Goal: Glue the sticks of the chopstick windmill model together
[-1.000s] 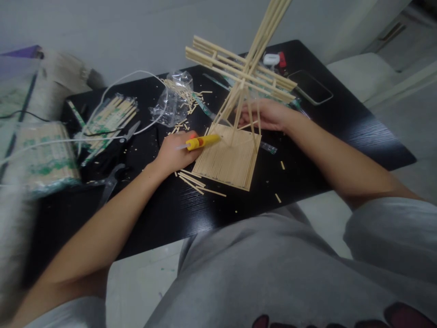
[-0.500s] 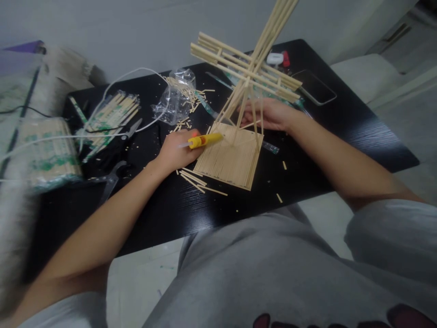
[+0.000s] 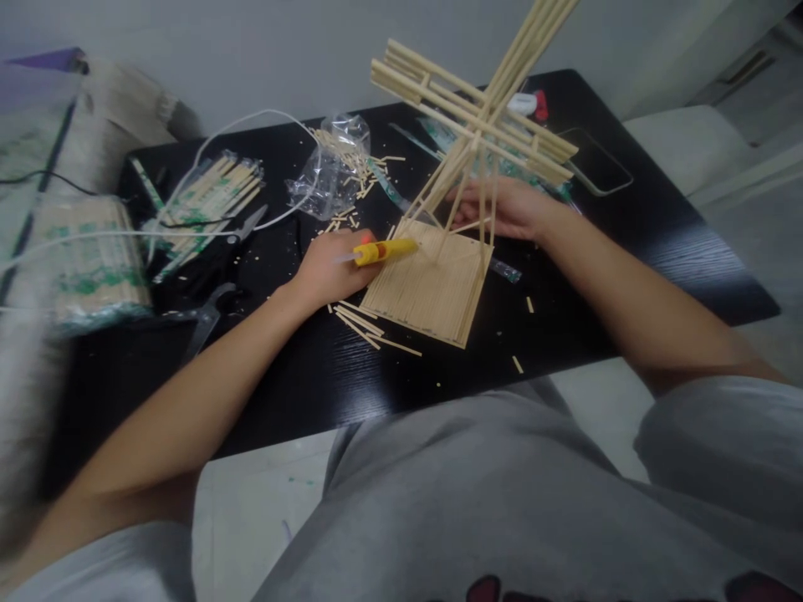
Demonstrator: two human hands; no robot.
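A windmill-like model made of thin wooden sticks [image 3: 480, 134] stands on a square base of sticks laid side by side [image 3: 420, 293]. My left hand [image 3: 332, 267] is closed around a yellow glue gun [image 3: 392, 249], whose nozzle points right over the base's back left part. A clear glue stick pokes from its rear. Behind the model's legs, my right hand [image 3: 502, 207] has curled fingers around one end of a thin stick [image 3: 470, 226], partly hidden by the legs. Crossed blades of paired sticks rise above the legs, tilted.
On the black table [image 3: 301, 376], scissors [image 3: 248, 224] and pliers [image 3: 210, 318] lie left, near packs of wrapped chopsticks [image 3: 94, 259]. A white cable [image 3: 188, 237] crosses there. Cut sticks [image 3: 360, 322] lie by the base. A phone [image 3: 599, 163] rests at the right.
The whole scene has shifted slightly right in view as the camera moved. Both hands keep their places by the model, with the glue gun's nozzle still over the base.
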